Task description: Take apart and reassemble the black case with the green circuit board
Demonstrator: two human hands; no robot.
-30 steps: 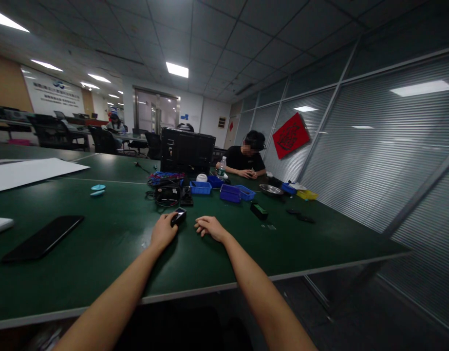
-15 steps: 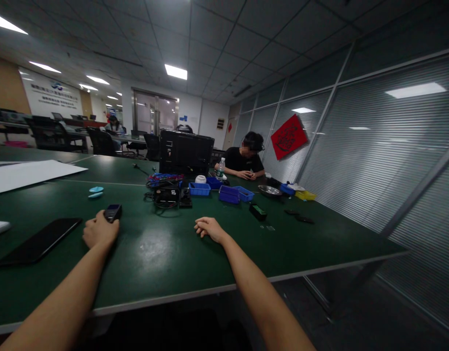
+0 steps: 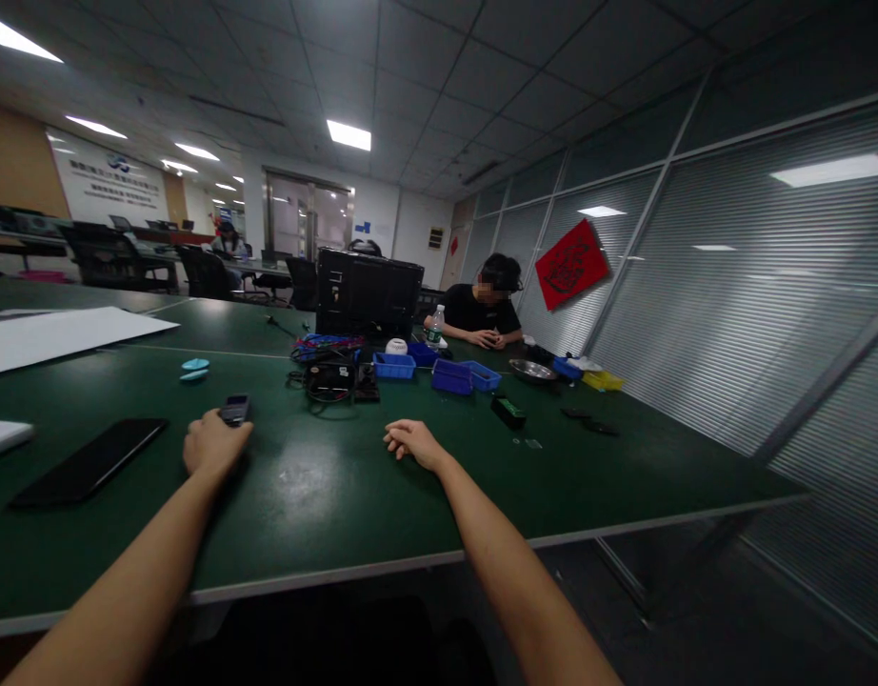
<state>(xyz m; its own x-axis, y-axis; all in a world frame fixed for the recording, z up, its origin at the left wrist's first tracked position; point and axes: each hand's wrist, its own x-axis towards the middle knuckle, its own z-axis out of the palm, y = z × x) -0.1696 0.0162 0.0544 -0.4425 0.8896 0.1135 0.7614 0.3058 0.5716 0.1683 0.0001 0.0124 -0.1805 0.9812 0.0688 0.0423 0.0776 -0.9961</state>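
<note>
phone (image 3: 236,409) now on my left

my left hand (image 3: 216,445) grasps the phone; whether it touches the green table (image 3: 382,510) i can't tell. it has moved away from the cables (image 3: 329,348), toward the black slab (image 3: 92,462), so the handling now sits leftward. my right hand (image 3: 414,443) rests loosely curled, apparently holding nothing.

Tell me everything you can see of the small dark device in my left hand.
The small dark device looks like plastic, with a screen-like panel at its far end and blurred markings below. Your left hand grips it, hiding its near part. It's at the green table, right of the flat black slab; whether it touches the tabletop is unclear.
</note>
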